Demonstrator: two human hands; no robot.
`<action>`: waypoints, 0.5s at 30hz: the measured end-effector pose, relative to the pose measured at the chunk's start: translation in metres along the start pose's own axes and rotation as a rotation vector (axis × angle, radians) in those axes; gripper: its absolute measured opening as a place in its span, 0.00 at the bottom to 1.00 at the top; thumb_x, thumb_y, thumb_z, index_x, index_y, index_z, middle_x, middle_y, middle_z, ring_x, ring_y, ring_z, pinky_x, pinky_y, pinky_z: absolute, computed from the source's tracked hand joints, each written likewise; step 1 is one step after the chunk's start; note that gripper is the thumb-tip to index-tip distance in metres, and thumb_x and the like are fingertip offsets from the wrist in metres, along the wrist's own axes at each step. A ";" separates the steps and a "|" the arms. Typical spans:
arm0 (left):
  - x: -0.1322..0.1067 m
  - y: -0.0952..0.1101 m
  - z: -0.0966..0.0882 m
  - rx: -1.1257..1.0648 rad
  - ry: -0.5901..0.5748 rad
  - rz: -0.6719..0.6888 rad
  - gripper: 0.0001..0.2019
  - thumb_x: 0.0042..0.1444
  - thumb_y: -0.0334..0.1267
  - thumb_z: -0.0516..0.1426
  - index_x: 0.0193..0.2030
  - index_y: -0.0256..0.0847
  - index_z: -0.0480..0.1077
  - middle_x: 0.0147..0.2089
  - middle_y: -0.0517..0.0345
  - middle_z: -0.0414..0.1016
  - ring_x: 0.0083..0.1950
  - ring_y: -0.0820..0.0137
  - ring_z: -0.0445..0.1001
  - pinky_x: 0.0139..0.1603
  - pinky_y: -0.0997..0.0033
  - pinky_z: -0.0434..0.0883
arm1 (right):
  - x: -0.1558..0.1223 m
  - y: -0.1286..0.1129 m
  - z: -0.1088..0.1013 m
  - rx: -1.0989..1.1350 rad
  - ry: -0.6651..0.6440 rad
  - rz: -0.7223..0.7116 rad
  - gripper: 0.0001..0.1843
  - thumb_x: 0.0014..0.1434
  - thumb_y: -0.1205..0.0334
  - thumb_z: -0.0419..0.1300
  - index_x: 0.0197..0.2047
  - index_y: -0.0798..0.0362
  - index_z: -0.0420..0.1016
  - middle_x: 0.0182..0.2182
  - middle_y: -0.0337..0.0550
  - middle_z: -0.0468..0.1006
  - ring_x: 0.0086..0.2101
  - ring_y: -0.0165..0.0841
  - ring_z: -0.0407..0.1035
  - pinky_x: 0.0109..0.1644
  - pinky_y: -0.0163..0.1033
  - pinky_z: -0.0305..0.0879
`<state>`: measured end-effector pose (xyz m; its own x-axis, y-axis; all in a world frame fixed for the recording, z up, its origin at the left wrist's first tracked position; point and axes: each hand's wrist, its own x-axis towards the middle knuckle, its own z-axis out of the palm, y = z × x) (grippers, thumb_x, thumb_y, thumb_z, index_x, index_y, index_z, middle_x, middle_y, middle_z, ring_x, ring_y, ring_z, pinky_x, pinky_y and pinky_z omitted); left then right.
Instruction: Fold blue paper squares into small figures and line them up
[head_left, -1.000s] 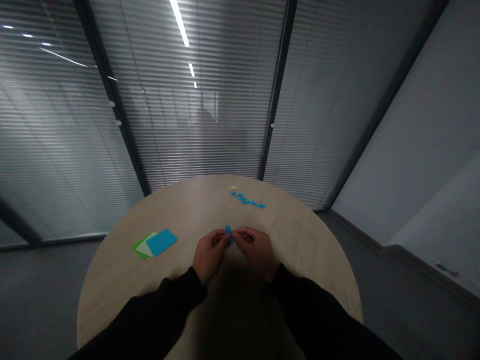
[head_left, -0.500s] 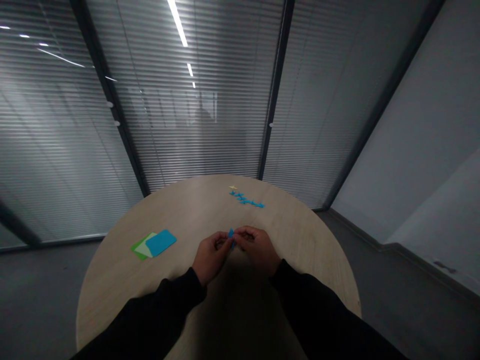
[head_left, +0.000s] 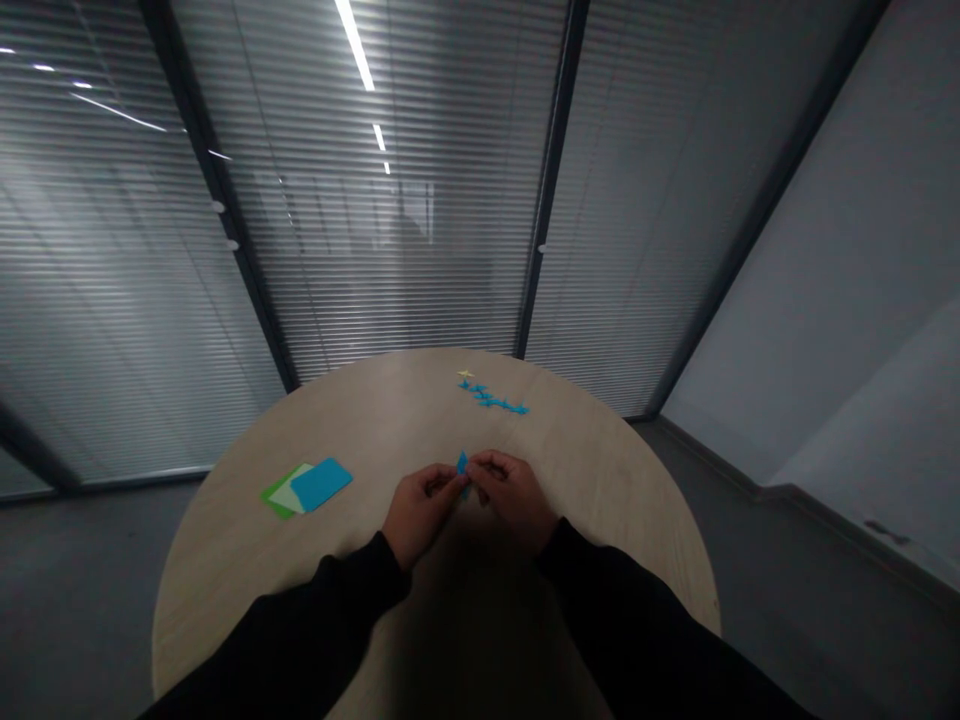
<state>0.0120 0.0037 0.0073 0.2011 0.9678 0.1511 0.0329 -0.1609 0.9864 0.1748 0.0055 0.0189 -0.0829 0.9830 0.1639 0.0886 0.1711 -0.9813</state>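
Your left hand (head_left: 420, 515) and right hand (head_left: 514, 502) both pinch the blue folded paper (head_left: 462, 464) | pressure: make it light and even

A black left sleeve (head_left: 300, 625) and black right sleeve (head_left: 645, 620) end at the wrists, just behind the bare left hand (head_left: 420, 515) and right hand (head_left: 514, 500).

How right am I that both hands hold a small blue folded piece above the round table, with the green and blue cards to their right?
Nearly: the head view shows the cards left of the left hand and right hand, not right of them. The small blue folded piece and round table are as you say.
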 end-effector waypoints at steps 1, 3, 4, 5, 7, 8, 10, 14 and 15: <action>0.000 0.000 0.000 -0.012 -0.001 -0.005 0.17 0.55 0.51 0.64 0.37 0.37 0.79 0.34 0.51 0.82 0.32 0.67 0.76 0.34 0.71 0.69 | 0.000 0.000 0.000 0.007 -0.011 0.005 0.15 0.55 0.50 0.63 0.35 0.55 0.76 0.22 0.36 0.72 0.22 0.28 0.63 0.26 0.34 0.59; 0.000 0.001 0.000 -0.011 -0.012 -0.016 0.18 0.55 0.52 0.63 0.37 0.36 0.78 0.32 0.52 0.81 0.30 0.68 0.74 0.31 0.72 0.68 | 0.000 0.001 -0.001 0.020 -0.030 0.010 0.16 0.55 0.50 0.63 0.36 0.55 0.77 0.23 0.36 0.73 0.22 0.28 0.63 0.27 0.34 0.60; 0.000 0.001 0.000 0.002 -0.019 -0.014 0.18 0.55 0.52 0.63 0.37 0.36 0.78 0.32 0.52 0.80 0.30 0.68 0.74 0.30 0.72 0.67 | 0.001 0.002 -0.001 0.027 -0.038 0.011 0.16 0.55 0.49 0.64 0.37 0.55 0.77 0.24 0.37 0.74 0.23 0.28 0.64 0.27 0.34 0.60; 0.000 0.002 0.000 0.022 -0.025 -0.008 0.18 0.55 0.53 0.62 0.37 0.37 0.78 0.31 0.52 0.80 0.30 0.68 0.73 0.30 0.72 0.67 | 0.001 0.003 -0.001 0.035 -0.045 0.012 0.16 0.54 0.49 0.65 0.36 0.55 0.77 0.25 0.38 0.75 0.23 0.28 0.65 0.28 0.34 0.61; -0.001 0.003 0.001 0.065 -0.040 0.013 0.18 0.56 0.53 0.61 0.36 0.37 0.78 0.32 0.52 0.80 0.31 0.67 0.74 0.32 0.71 0.68 | 0.001 0.004 -0.002 0.047 -0.062 0.016 0.16 0.52 0.50 0.66 0.35 0.55 0.77 0.26 0.38 0.76 0.24 0.29 0.66 0.29 0.34 0.62; -0.001 0.003 0.001 0.083 -0.050 0.024 0.18 0.56 0.53 0.61 0.36 0.38 0.78 0.33 0.51 0.81 0.32 0.66 0.75 0.33 0.70 0.68 | 0.001 0.004 -0.002 0.051 -0.069 0.016 0.15 0.52 0.50 0.67 0.35 0.54 0.77 0.26 0.38 0.76 0.25 0.29 0.66 0.29 0.35 0.62; -0.001 0.004 0.002 0.113 -0.065 0.047 0.18 0.57 0.53 0.60 0.36 0.38 0.78 0.34 0.50 0.81 0.32 0.65 0.75 0.34 0.69 0.68 | 0.002 0.004 -0.004 0.058 -0.079 0.015 0.14 0.52 0.50 0.67 0.33 0.54 0.77 0.24 0.37 0.75 0.25 0.29 0.65 0.29 0.35 0.61; -0.001 0.004 0.003 0.143 -0.064 0.055 0.18 0.58 0.53 0.59 0.36 0.38 0.77 0.33 0.51 0.81 0.29 0.67 0.73 0.31 0.70 0.67 | 0.003 0.002 -0.005 0.067 -0.075 0.021 0.15 0.53 0.50 0.65 0.30 0.54 0.76 0.22 0.36 0.72 0.24 0.28 0.63 0.29 0.35 0.61; -0.001 0.005 0.003 0.135 -0.066 0.049 0.18 0.58 0.53 0.59 0.37 0.38 0.78 0.33 0.51 0.81 0.29 0.67 0.74 0.31 0.70 0.67 | 0.003 0.002 -0.005 0.066 -0.068 0.022 0.15 0.53 0.50 0.65 0.30 0.55 0.76 0.22 0.35 0.72 0.24 0.28 0.63 0.29 0.35 0.61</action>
<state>0.0146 0.0012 0.0115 0.2693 0.9442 0.1899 0.1523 -0.2365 0.9596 0.1792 0.0093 0.0182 -0.1492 0.9793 0.1367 0.0258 0.1421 -0.9895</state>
